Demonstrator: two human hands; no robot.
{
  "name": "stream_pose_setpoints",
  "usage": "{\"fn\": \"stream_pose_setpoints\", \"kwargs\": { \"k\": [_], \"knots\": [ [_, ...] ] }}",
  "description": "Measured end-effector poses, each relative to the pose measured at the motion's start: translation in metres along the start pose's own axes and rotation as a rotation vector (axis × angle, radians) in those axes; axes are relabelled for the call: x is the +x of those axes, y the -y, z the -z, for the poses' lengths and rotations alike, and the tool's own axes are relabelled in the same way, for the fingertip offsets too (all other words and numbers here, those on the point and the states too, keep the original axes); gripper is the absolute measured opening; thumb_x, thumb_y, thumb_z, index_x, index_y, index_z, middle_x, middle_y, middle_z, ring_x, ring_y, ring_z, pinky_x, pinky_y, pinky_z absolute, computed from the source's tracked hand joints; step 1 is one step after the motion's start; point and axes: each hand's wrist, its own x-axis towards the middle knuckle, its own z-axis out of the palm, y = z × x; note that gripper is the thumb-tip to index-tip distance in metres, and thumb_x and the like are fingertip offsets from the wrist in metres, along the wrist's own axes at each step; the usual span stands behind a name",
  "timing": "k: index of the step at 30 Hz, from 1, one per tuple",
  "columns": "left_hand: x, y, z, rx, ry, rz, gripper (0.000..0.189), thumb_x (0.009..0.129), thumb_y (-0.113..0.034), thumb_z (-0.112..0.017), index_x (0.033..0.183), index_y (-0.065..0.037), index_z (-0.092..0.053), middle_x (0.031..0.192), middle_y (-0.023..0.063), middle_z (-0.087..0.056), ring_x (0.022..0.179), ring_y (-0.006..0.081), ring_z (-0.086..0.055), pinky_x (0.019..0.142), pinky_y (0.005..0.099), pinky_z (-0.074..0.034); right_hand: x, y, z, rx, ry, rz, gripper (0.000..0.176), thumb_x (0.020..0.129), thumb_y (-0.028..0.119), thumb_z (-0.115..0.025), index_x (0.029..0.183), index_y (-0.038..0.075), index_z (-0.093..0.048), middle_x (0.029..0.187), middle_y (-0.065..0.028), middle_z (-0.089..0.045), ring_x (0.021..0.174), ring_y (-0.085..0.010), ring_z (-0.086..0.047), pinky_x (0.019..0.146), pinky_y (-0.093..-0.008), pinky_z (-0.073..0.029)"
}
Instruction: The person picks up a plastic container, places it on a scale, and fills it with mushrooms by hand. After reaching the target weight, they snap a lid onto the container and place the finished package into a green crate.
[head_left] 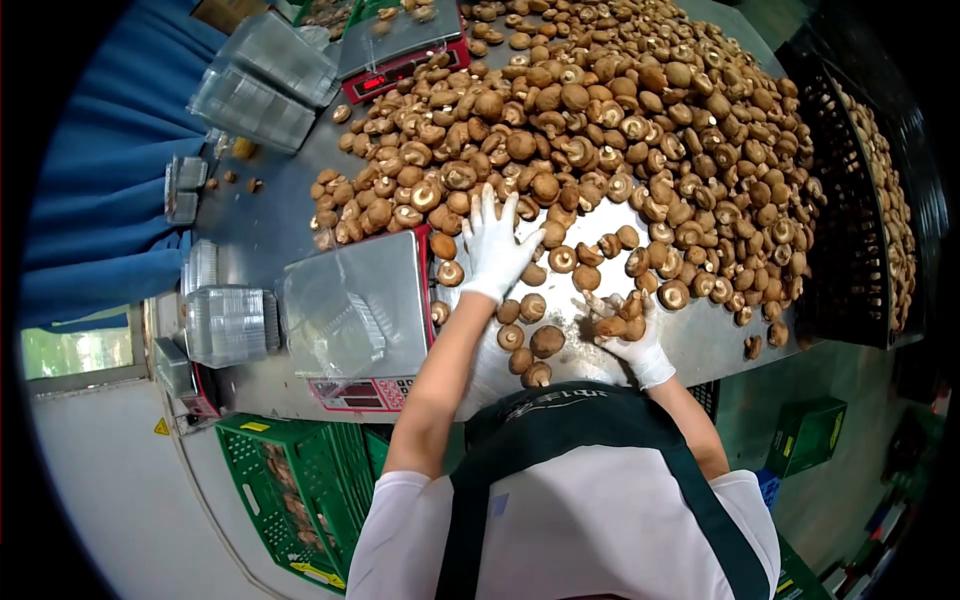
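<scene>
A large heap of brown shiitake mushrooms [640,110] covers the far part of the metal table [705,335]. My left hand [493,252], in a white glove, reaches to the heap's near edge with its fingers spread, holding nothing. Several loose mushrooms [547,341] lie below and beside it. My right hand [643,356], also gloved, is turned palm up near the table's front edge. Its fingers curl round a few mushrooms [620,323]. Left of my left hand, a clear plastic tray [350,335] rests on the plate of a weighing scale [392,262].
Stacked clear trays [262,85] and smaller tray stacks [230,325] stand on the left. Another scale [405,65] is at the back. A black crate [850,210] of mushrooms borders the right side. Green crates [290,490] sit below the table at left.
</scene>
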Motion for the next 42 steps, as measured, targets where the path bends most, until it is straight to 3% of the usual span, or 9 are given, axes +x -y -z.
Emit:
{"fn": "stream_pose_setpoints", "kwargs": {
  "k": [3,5,15,17,21,25,30,33,42],
  "knots": [
    [0.001,0.009,-0.029,0.393,0.148,-0.173,0.07,0.082,-0.06,-0.049,0.136,-0.015,-0.043,0.15,0.0142,-0.02,0.139,0.0399,-0.012,0.105,0.0666,-0.009,0.002,-0.004,0.009,0.177,0.157,-0.09,0.045,0.075,0.046,-0.061,0.084,0.002,-0.056,0.137,-0.0241,-0.04,0.119,-0.0408,-0.044,0.089,-0.0531,-0.044],
    [-0.011,0.001,-0.03,0.315,0.238,-0.157,0.061,0.08,-0.054,-0.055,0.127,-0.016,-0.052,0.149,0.0103,-0.024,0.139,0.0396,-0.012,0.104,0.0684,-0.01,0.002,-0.011,0.032,-0.968,0.015,0.317,0.043,0.075,0.045,-0.062,0.084,0.003,-0.057,0.134,-0.0232,-0.043,0.12,-0.0414,-0.044,0.088,-0.054,-0.045],
    [-0.096,0.023,-0.018,-0.32,0.037,-0.194,0.049,0.083,-0.032,-0.061,0.123,-0.008,-0.052,0.139,0.0152,-0.04,0.122,0.0359,-0.043,0.103,0.0461,-0.03,-0.02,-0.018,0.004,-0.402,-0.018,0.11,0.05,0.074,0.043,-0.062,0.109,0.008,-0.059,0.131,-0.0203,-0.047,0.116,-0.0418,-0.047,0.091,-0.057,-0.043],
    [-0.076,0.054,-0.022,-0.017,-0.182,-0.135,0.056,0.082,-0.027,-0.063,0.13,-0.004,-0.045,0.14,0.0167,-0.038,0.114,0.0369,-0.049,0.1,0.041,-0.037,-0.022,-0.018,0.003,-0.591,-0.028,0.155,0.051,0.073,0.043,-0.063,0.11,0.008,-0.058,0.132,-0.02,-0.046,0.117,-0.0408,-0.046,0.093,-0.0565,-0.041],
    [-0.016,0.04,0.014,0.227,0.03,0.293,0.077,0.075,-0.027,-0.07,0.138,-0.006,-0.031,0.142,0.0207,-0.033,0.109,0.0327,-0.054,0.087,0.0407,-0.048,-0.022,-0.018,0.001,-0.894,-0.012,0.263,0.048,0.073,0.041,-0.064,0.109,0.009,-0.06,0.129,-0.0184,-0.049,0.119,-0.0389,-0.046,0.096,-0.0556,-0.039],
    [0.029,0.049,-0.014,0.269,0.16,0.473,0.091,0.064,-0.028,-0.08,0.131,-0.003,-0.025,0.124,0.021,-0.044,0.094,0.0344,-0.062,0.076,0.0411,-0.053,-0.021,-0.022,-0.006,-0.728,0.069,0.265,0.044,0.073,0.039,-0.064,0.105,0.009,-0.061,0.123,-0.0167,-0.053,0.119,-0.0377,-0.046,0.098,-0.0549,-0.037],
    [0.01,0.041,-0.001,0.149,0.099,0.352,0.06,0.071,-0.014,-0.067,0.119,-0.002,-0.033,0.111,0.0198,-0.046,0.088,0.0346,-0.063,0.072,0.043,-0.052,-0.015,-0.029,-0.001,-0.419,-0.004,0.253,0.038,0.075,0.038,-0.063,0.1,0.009,-0.063,0.112,-0.0141,-0.061,0.117,-0.0357,-0.048,0.099,-0.0543,-0.036],
    [-0.007,0.043,-0.008,0.179,0.1,0.275,0.056,0.071,-0.013,-0.066,0.118,-0.005,-0.036,0.11,0.0193,-0.047,0.088,0.0352,-0.062,0.074,0.0439,-0.051,0.007,-0.024,0.015,0.312,0.314,-0.16,0.048,0.075,0.038,-0.064,0.111,0.007,-0.059,0.122,-0.0177,-0.055,0.118,-0.0364,-0.047,0.1,-0.0545,-0.034],
    [-0.032,0.025,0.011,-0.003,0.035,0.243,0.042,0.073,-0.02,-0.06,0.113,-0.009,-0.055,0.116,0.0107,-0.057,0.097,0.0321,-0.06,0.079,0.0412,-0.049,0.008,-0.02,-0.001,0.232,0.518,-0.278,0.078,0.075,0.04,-0.065,0.14,0.011,-0.034,0.146,-0.0222,-0.027,0.129,-0.039,-0.034,0.103,-0.055,-0.031]
  ]
}}
